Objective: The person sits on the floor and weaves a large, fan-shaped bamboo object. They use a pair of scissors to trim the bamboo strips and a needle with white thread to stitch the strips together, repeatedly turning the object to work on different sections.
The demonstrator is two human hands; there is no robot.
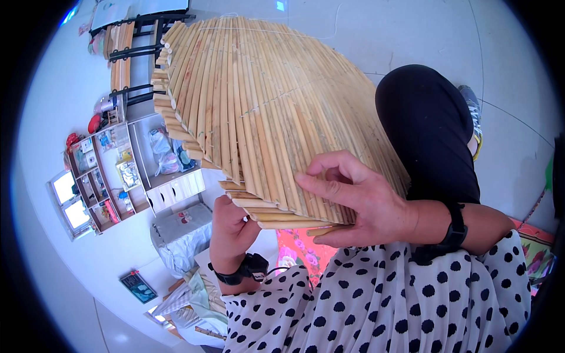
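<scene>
A large mat of pale yellow reed stalks [265, 117], laid side by side and bound with thin thread, spreads out in front of me. Its left edge is uneven with cut stalk ends. My right hand [365, 200] grips the near edge, its fingers bent over the top and another digit below beside a stalk end. At the near left corner, my left hand [232, 232] is closed beside the stalk ends. What its fingers pinch, if anything, is hidden. A loose white thread [318, 36] curves across the mat's far end.
My knee in black trousers [426, 117] stands against the mat's right side. Below the near edge shows red flowered cloth [306, 253]. To the left are a shelf unit [106, 176], a covered grey-white bundle [182, 235] and a black-framed rack [132, 53]. Pale tiled floor [412, 35] lies beyond.
</scene>
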